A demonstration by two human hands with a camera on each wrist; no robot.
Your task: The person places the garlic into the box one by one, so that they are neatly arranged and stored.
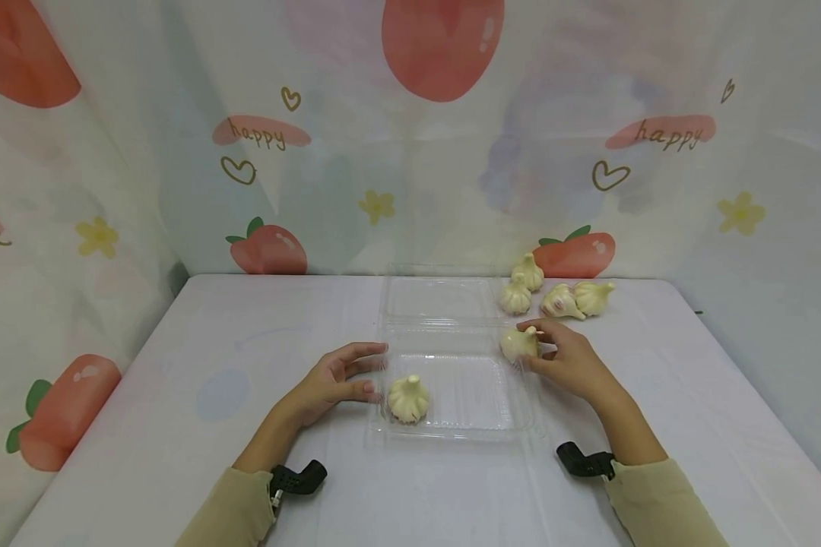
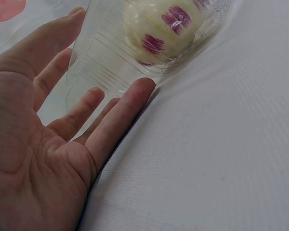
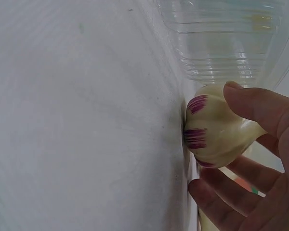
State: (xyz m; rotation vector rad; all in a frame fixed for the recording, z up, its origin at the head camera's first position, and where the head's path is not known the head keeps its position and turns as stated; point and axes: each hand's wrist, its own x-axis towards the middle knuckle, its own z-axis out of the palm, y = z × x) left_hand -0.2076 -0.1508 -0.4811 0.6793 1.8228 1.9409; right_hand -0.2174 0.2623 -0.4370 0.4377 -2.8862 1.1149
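A clear plastic clamshell box (image 1: 465, 437) lies with its lid (image 1: 445, 300) folded back toward the wall. One garlic bulb (image 1: 408, 399) sits inside at the near left, stem up; the left wrist view shows purple streaks on this bulb (image 2: 166, 29) through the plastic. My left hand (image 1: 331, 382) is at the box's left side, fingers spread and relaxed, fingertips right at the rim. Thumb and fingers of my right hand (image 1: 568, 357) grip another garlic bulb (image 3: 216, 127), which overlaps the box's far right corner in the head view. The right wrist view has it low beside the box wall.
Several more garlic bulbs lie at the back right: a pair (image 1: 516, 296) close to the lid and another pair (image 1: 591, 296) further right. A white cloth (image 1: 280, 319) covers the table. Behind the table's back edge hangs a printed curtain (image 1: 438, 167).
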